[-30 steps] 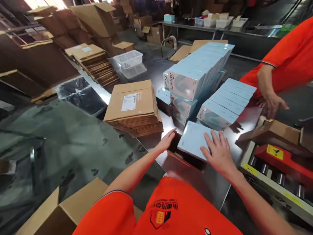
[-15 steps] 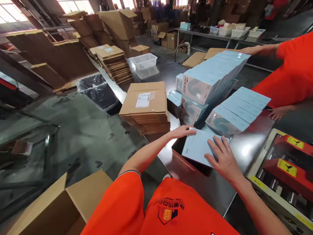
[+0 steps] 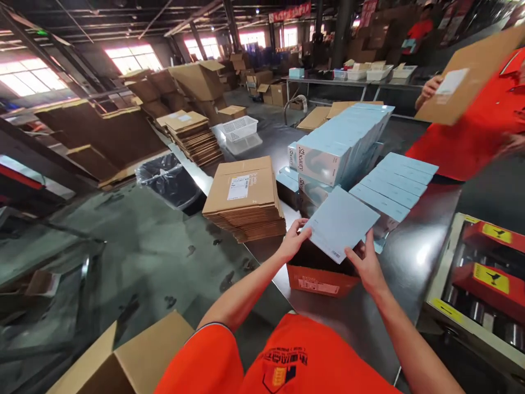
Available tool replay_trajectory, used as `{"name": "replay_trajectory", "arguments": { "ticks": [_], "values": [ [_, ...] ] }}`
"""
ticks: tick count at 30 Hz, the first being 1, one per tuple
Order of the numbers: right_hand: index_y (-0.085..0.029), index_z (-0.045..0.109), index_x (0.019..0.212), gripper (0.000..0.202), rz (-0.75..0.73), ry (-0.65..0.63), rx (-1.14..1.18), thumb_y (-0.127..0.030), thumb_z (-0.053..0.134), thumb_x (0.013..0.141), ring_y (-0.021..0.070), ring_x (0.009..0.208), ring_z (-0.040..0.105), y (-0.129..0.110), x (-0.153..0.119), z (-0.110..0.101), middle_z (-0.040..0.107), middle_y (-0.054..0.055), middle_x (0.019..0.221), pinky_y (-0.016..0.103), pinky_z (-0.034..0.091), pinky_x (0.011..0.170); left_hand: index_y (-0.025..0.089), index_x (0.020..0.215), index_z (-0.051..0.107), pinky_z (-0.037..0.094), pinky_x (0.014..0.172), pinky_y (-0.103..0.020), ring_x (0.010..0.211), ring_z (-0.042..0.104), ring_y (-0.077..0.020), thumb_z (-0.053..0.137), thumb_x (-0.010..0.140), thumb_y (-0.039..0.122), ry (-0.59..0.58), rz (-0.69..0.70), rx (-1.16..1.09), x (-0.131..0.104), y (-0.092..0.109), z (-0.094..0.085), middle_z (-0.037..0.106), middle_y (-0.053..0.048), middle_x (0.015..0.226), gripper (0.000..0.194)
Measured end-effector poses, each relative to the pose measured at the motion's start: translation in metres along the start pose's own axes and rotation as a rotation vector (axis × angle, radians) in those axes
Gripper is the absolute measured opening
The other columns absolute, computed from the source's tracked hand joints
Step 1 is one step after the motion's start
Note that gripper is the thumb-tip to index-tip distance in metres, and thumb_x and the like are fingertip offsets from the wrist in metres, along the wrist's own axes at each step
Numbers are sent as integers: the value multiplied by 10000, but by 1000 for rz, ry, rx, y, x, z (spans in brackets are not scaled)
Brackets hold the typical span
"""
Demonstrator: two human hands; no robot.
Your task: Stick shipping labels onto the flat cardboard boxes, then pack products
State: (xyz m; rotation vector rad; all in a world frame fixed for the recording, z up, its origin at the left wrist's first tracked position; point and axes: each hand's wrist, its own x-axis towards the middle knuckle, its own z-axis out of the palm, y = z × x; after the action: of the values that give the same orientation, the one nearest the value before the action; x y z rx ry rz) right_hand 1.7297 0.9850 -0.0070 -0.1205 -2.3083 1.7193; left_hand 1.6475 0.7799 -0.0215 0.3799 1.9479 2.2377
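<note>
A flat light-blue box is held tilted between both hands. My left hand grips its left corner, thumb on top. On its lower right edge is my right hand, its thumb and fingers closed on the box. Directly beneath stands an open brown carton, its inside dark and partly hidden by the blue box. Behind it rise stacked light-blue boxes, with a shorter row of blue boxes to their right.
Flattened cartons are piled on the metal table, left of the blue boxes. A roller machine stands at the right. Across the table, a person in orange holds a cardboard sheet. A lined bin is at left.
The blue box has been raised and turned above the carton, and my right hand has moved from its top to its edge. The other person now holds up a cardboard sheet. The view has tilted up.
</note>
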Motion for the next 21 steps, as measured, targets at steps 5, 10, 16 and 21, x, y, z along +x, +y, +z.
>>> {"name": "replay_trajectory", "arguments": {
  "ticks": [5,10,16,21],
  "values": [
    [-324,30,1540,1030,70,8,129,-437,700,766,229,1284,489,2,-8,7,440,57,1473,427,396,1077,232,1200,596,108,1188,-479,1245,505,-249,419,931,394,-77,27,445,-33,10,-28,647,-54,1232,360],
    [-323,78,1540,1074,141,17,130,-428,746,706,249,1243,522,11,-18,14,445,84,1465,428,459,1017,216,1412,425,130,1199,-437,1435,274,-247,447,920,433,198,-124,440,-76,-12,-46,372,-79,1529,538],
    [-296,105,1542,1082,150,29,105,-408,759,687,255,1276,489,14,-22,13,396,84,1499,411,431,1045,227,1295,553,397,1063,-427,1238,527,-258,469,906,469,242,-292,6,-89,-40,-42,585,-76,1341,466],
    [-323,120,1535,1057,58,47,98,-382,759,694,232,1275,491,8,-20,8,426,68,1477,393,425,1051,215,1191,606,484,929,-378,1071,605,-231,518,889,461,315,-258,-62,-62,-33,-37,672,-62,1141,400]
  ]
}}
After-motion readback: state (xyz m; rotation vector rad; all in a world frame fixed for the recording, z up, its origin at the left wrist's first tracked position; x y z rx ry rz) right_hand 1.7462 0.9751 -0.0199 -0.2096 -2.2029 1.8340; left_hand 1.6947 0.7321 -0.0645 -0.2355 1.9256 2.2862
